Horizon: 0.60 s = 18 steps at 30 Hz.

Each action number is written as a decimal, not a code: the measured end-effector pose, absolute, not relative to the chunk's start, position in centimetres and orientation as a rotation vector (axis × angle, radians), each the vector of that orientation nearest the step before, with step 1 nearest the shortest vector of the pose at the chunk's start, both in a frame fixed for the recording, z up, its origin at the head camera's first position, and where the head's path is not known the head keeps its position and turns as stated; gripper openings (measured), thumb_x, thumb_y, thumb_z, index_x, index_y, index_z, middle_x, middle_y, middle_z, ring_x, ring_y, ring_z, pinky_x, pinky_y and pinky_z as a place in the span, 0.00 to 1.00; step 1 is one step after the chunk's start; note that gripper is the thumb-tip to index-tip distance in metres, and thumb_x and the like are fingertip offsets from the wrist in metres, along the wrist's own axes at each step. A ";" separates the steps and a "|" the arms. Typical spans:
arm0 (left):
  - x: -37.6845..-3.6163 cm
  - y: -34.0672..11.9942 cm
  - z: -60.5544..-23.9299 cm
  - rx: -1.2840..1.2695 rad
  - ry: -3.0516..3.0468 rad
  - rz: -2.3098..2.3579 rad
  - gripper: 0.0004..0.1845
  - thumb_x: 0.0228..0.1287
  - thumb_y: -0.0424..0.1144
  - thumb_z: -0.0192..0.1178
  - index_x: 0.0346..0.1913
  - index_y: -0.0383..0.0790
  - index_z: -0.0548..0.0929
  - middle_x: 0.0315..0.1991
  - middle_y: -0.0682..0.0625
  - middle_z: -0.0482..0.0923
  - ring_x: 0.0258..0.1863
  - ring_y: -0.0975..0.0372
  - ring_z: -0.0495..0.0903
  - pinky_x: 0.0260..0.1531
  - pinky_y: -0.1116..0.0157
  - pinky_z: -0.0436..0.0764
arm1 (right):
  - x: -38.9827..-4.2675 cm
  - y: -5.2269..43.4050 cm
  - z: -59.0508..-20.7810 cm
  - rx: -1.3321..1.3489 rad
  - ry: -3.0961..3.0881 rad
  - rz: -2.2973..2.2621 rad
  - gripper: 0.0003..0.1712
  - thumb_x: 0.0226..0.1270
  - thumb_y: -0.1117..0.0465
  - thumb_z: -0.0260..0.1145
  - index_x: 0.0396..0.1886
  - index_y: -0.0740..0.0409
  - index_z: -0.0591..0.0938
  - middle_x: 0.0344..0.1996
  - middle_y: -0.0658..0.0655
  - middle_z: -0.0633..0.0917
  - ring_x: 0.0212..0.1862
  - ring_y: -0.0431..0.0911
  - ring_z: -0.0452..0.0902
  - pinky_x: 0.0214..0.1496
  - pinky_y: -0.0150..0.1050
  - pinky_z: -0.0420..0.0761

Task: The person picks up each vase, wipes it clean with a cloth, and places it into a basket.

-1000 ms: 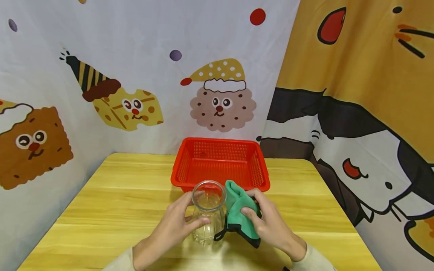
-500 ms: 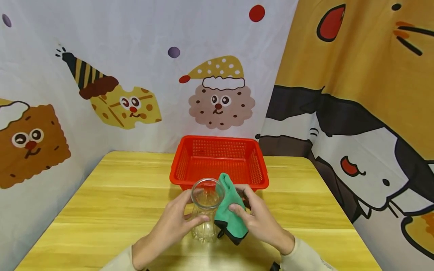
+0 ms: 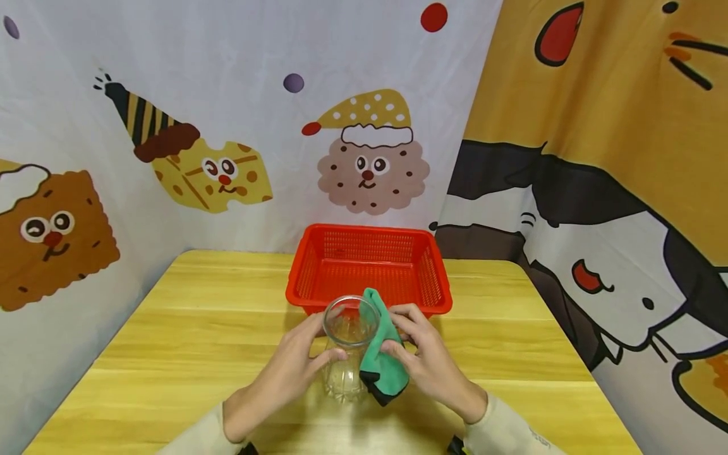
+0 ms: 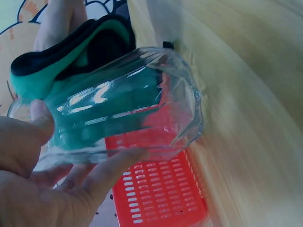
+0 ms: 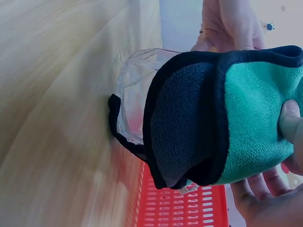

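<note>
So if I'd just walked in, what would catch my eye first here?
Probably the two hands at the near edge of the wooden table: the left hand grips a clear glass jar standing upright, while the right hand presses a green cloth with black edging against its side. Just behind them sits a bright red basket, with cartoon biscuit curtains all around.

One clear glass (image 3: 349, 354), one green cloth (image 3: 382, 360), one red basket (image 3: 370, 268), one table (image 3: 170, 328), and, as far as shows, two hands.
</note>
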<state>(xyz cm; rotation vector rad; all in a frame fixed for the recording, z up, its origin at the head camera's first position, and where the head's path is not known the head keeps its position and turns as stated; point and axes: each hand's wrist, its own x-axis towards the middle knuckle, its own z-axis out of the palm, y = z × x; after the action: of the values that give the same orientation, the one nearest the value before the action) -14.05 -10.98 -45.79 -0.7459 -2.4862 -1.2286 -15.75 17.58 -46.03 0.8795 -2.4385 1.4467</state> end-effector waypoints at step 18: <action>-14.7 -11.2 -45.7 -0.745 -2.498 -1.348 0.38 0.73 0.49 0.81 0.82 0.50 0.80 0.63 0.49 0.95 0.61 0.49 0.97 0.65 0.40 0.95 | -15.8 17.0 -45.9 0.874 -2.351 1.477 0.35 0.73 0.67 0.82 0.78 0.57 0.85 0.59 0.55 0.90 0.56 0.41 0.91 0.57 0.36 0.98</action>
<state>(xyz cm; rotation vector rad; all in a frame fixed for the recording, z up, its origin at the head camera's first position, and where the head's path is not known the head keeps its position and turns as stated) -14.69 -11.24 -45.75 -0.7449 -2.4982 -1.3483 -15.77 17.01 -45.91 0.8742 -2.3513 1.4769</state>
